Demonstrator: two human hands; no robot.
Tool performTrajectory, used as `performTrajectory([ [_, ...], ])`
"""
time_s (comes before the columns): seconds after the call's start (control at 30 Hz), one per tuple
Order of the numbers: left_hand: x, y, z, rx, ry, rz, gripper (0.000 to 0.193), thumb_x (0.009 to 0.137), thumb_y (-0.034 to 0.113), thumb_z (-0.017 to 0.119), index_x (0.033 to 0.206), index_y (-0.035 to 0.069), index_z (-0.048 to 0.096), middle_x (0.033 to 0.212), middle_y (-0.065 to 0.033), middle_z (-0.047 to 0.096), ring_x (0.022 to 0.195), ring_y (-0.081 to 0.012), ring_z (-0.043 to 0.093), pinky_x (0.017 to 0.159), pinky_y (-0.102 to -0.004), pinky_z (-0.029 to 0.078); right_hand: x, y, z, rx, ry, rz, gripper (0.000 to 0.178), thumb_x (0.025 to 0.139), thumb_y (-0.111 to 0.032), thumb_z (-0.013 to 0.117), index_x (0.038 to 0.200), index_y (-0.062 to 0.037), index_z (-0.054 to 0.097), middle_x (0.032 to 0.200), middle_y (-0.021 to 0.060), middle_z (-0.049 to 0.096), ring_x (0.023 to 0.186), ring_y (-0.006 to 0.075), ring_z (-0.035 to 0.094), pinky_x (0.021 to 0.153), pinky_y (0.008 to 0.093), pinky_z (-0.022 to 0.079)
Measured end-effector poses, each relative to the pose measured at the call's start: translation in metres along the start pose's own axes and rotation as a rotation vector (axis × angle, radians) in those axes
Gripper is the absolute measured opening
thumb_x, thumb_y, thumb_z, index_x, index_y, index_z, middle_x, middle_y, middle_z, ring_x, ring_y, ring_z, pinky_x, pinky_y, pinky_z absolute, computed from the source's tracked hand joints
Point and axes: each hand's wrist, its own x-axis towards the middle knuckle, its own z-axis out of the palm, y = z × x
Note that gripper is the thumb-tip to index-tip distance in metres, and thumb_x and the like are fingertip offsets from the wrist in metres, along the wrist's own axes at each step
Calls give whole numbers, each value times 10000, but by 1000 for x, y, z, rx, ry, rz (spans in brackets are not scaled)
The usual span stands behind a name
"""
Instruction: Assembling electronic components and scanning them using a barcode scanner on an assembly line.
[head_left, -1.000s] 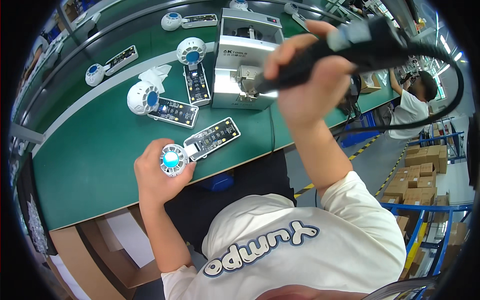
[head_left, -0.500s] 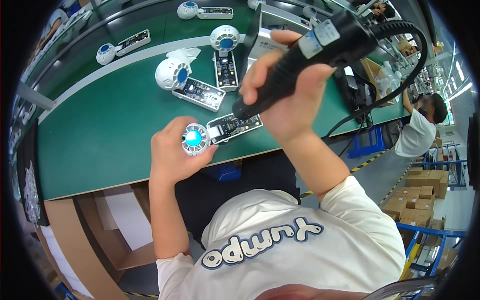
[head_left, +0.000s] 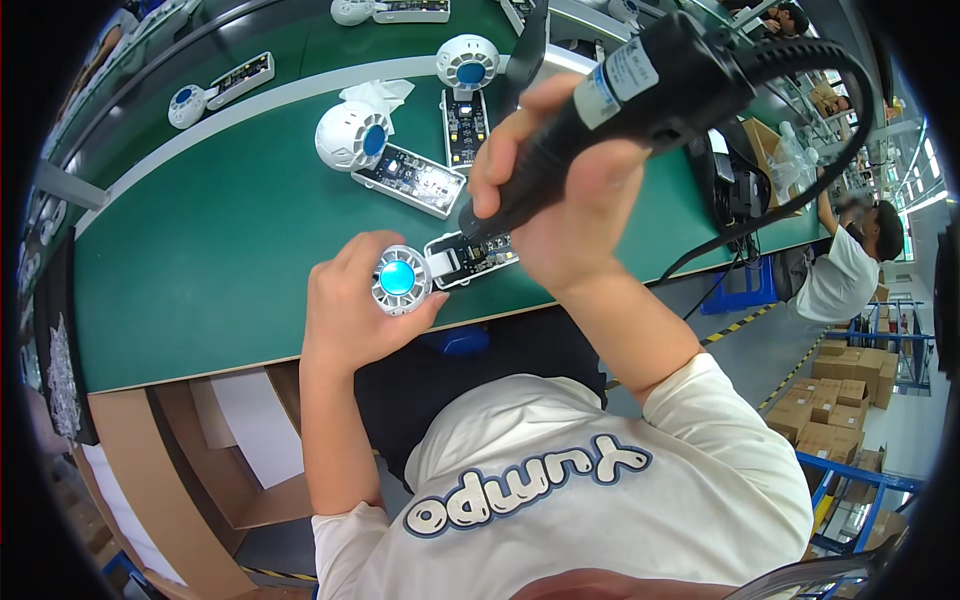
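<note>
My left hand (head_left: 350,300) grips a white round-headed device (head_left: 398,278) at its vented head, fingers on one side and thumb on the other. A bright blue disc glows in the middle of that head. Its flat arm extends to the right, with a dark circuit board (head_left: 485,258) exposed. Closed around a black corded electric screwdriver (head_left: 560,150), my right hand (head_left: 570,210) tilts the tool down and left. The screwdriver's nose is over the board near the neck; the tip itself cannot be made out. My right hand covers the far end of the board.
Two similar devices (head_left: 352,137) (head_left: 467,65) lie behind, circuit boards exposed, beside a crumpled white tissue (head_left: 380,98). More sit on the strip beyond the pale rail. The thick black cable (head_left: 850,130) loops right. Open cardboard boxes (head_left: 200,470) stand below the green table (head_left: 200,290). Another person (head_left: 850,260) sits at right.
The screwdriver's nose has shifted along the board toward the device's neck. My left hand keeps its hold on the head. The view has shifted slightly, and a dark shape now shows behind the screwdriver.
</note>
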Motion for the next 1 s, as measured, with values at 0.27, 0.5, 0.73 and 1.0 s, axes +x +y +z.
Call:
performTrajectory([
  [0.27,1,-1,2,-12,-16,45,497,619,240,880,1002,25,648,872,-136,685,730,-312,696,642,-371,545,5,-5,-17,31,-51,-13,818,837,-747,606,1246,-46,503,749,108,606,582,213,622,555,326,518],
  [0.5,3,0,4,-29,-34,-12,498,616,229,877,1006,18,651,884,-131,690,742,-295,705,654,-361,547,28,-41,-65,-253,191,-442,781,917,-692,543,1249,13,487,748,117,618,571,205,623,538,307,513],
  [0.73,9,-3,6,-34,-35,-35,484,614,231,878,987,20,654,880,-123,690,742,-291,706,659,-361,548,30,-19,-61,-458,242,-442,741,971,-646,499,1243,43,483,752,126,626,566,209,621,536,304,514],
  [1.0,14,-6,7,7,-43,-55,462,624,240,868,976,30,655,865,-132,691,742,-309,699,660,-368,550,10,-18,-39,-129,190,-92,802,926,-717,498,1282,1,474,746,102,606,560,215,599,536,322,494],
])
